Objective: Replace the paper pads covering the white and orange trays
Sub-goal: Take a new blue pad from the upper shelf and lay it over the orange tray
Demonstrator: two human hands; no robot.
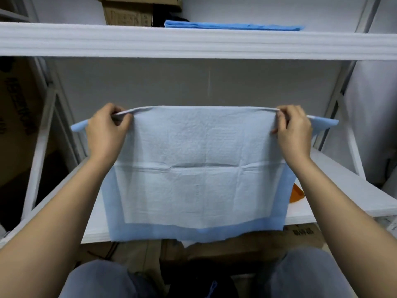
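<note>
- Left hand (105,127): fingers curled, pinching the pad's (199,168) top edge near its left corner; the corner itself pokes out left of the hand.
- Pad: blue-bordered sheet, held spread and taut between both hands, hanging down over the shelf's (354,190) front edge. Probably stretched wide so it drops flat over a tray.
- Right hand (293,131): fingers curled, pinching the pad's top edge near the right corner.
- Orange tray (297,193): only a sliver shows, just right of the pad's lower half, on the shelf. White tray not seen; possibly behind the pad.
- Spare blue pads (232,25): stacked on the upper shelf, well above the pad.
</note>
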